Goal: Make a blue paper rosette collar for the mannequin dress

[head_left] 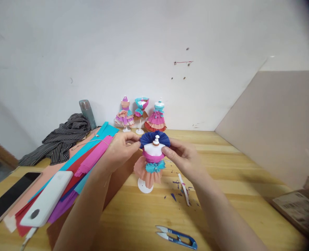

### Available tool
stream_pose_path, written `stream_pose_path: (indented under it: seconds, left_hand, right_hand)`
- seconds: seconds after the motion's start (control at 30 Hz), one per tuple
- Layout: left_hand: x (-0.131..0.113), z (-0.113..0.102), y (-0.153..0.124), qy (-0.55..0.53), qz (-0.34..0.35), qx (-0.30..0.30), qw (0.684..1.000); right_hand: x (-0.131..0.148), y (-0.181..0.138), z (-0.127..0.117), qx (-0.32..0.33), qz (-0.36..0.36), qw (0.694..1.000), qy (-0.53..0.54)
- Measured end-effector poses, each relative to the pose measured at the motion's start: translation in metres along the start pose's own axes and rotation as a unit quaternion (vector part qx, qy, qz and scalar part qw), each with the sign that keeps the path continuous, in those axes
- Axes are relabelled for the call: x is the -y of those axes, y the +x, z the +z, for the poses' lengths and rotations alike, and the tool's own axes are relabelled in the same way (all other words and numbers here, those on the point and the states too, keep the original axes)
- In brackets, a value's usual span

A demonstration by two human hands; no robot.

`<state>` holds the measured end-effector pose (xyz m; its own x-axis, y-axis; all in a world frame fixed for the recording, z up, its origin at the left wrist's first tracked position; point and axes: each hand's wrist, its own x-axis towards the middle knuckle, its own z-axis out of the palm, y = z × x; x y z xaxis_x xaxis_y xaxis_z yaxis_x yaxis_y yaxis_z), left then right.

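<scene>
Both forearms reach forward, left hand point(120, 149) and right hand point(182, 157) level, fingers point(167, 150) pinched inward.

Navy ruff point(154, 138), pink sash point(152, 157), blk/wht striped cloth point(62, 137), blue snips point(177, 238).

The bust point(152, 149) hides part of the blue fan point(147, 138).

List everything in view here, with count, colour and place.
white plastic mini mannequin with blue paper collar: 1, peach skirt, centre
dressed mini mannequins: 3, mostly pink, back wall
grey metal flask: 1, grey, back left
striped cloth: 1, black-white, back left
crepe paper sheets: several, mixed colours, left
white power bank: 1, white, on sheets
black phone: 1, black, left edge
blue-handled snips: 1, blue, front
paper scraps: several, blue, centre
cardboard box: 1, brown, right edge
wooden table: 1, tan, underneath
left hand: 1, pinching collar
right hand: 1, pinching collar
</scene>
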<state>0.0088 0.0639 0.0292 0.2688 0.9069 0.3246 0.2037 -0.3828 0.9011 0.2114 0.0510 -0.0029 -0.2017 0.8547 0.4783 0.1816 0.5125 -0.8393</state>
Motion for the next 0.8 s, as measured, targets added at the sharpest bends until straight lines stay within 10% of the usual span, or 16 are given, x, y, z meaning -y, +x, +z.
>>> stream_pose_path:
  seconds: [0.8]
  left_hand:
    - [0.006, 0.004, 0.001, -0.139, -0.002, 0.094, 0.986]
  right_hand:
    - [0.001, 0.001, -0.002, 0.005, 0.024, 1.0, 0.002]
